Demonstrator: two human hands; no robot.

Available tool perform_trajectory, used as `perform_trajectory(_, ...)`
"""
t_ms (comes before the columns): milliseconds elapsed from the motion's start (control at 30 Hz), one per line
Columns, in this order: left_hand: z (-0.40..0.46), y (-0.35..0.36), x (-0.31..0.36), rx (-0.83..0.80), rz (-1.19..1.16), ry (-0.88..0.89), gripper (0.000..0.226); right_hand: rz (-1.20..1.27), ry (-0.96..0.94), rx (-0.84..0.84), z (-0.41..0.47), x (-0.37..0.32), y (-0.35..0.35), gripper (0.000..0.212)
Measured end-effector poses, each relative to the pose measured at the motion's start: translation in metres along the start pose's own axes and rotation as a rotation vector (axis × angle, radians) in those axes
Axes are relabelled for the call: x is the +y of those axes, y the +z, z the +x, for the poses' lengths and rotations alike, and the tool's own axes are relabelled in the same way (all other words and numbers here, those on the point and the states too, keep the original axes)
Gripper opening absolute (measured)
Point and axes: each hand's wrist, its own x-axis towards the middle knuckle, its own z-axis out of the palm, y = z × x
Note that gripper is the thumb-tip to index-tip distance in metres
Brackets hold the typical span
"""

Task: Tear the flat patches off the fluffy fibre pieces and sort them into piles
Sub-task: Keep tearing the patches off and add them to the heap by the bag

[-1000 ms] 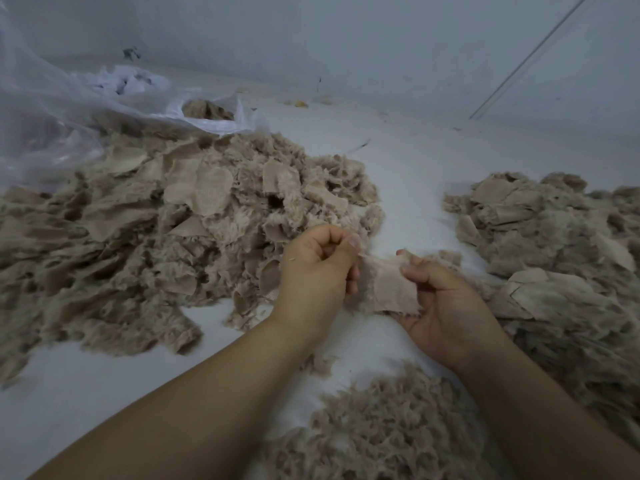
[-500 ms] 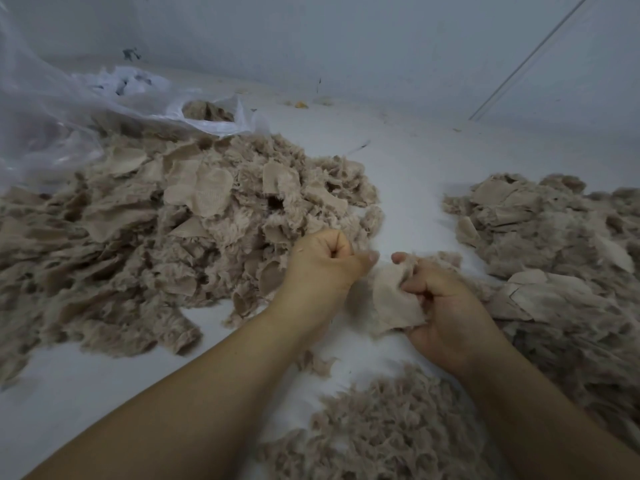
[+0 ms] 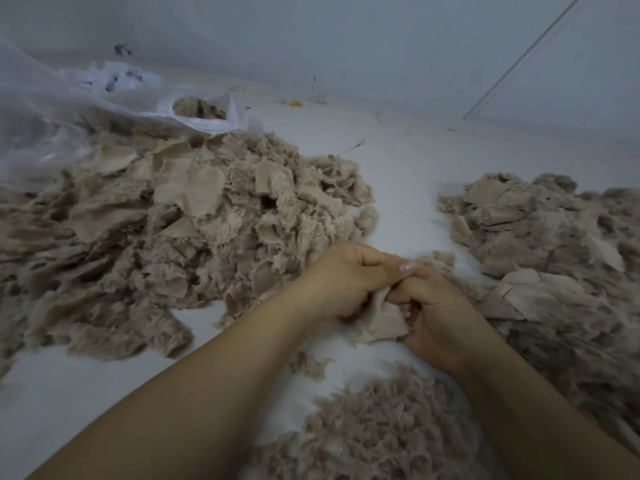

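Between my two hands is one beige fibre piece (image 3: 382,322), its flat woven patch side facing me. My left hand (image 3: 346,277) grips its left part with curled fingers. My right hand (image 3: 433,306) pinches its right part, knuckles close against the left hand. A big heap of fluffy pieces with flat patches (image 3: 166,216) lies to the left. Another pile of flat patches and fluff (image 3: 554,244) lies to the right. A pile of loose fluff (image 3: 374,431) sits in front of me, between my forearms.
Everything lies on a white surface (image 3: 398,174) that meets a pale wall at the back. A crumpled clear plastic bag (image 3: 79,112) with some fibre in its mouth lies at the back left. A small fluff scrap (image 3: 308,365) lies under my left forearm.
My hands have come together until they touch. The piece, spread wider before, is now bunched and folded between them, hanging lower.
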Motion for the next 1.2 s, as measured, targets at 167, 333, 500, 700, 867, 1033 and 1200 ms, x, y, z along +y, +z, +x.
perform_trajectory(167,0.004,-0.002,-0.006,0.273,-0.143,0.089,0.027,0.062,0.053,0.061,0.004,0.000,-0.002,0.050)
perform_trajectory(333,0.004,-0.005,-0.008,0.328,-0.137,0.086,0.026,0.082,0.012,-0.257,-0.003,-0.004,0.002,0.026)
perform_trajectory(500,0.002,-0.003,-0.007,0.338,-0.171,0.110,0.026,-0.047,-0.032,-0.129,-0.003,0.000,0.003,0.022)
perform_trajectory(700,-0.003,-0.016,-0.005,0.410,-0.280,0.157,0.037,0.351,-0.005,0.167,0.005,-0.001,-0.003,0.021)
perform_trajectory(867,-0.014,-0.014,-0.008,0.128,-0.017,-0.035,0.018,0.301,0.036,0.173,0.005,0.002,-0.004,0.052)
perform_trajectory(1033,-0.013,-0.006,-0.009,0.084,0.135,-0.062,0.025,0.335,0.035,0.117,0.005,0.001,-0.005,0.050)
perform_trajectory(1200,-0.014,-0.011,-0.008,0.057,0.083,-0.049,0.024,0.260,-0.023,0.086,0.004,0.001,-0.001,0.027)
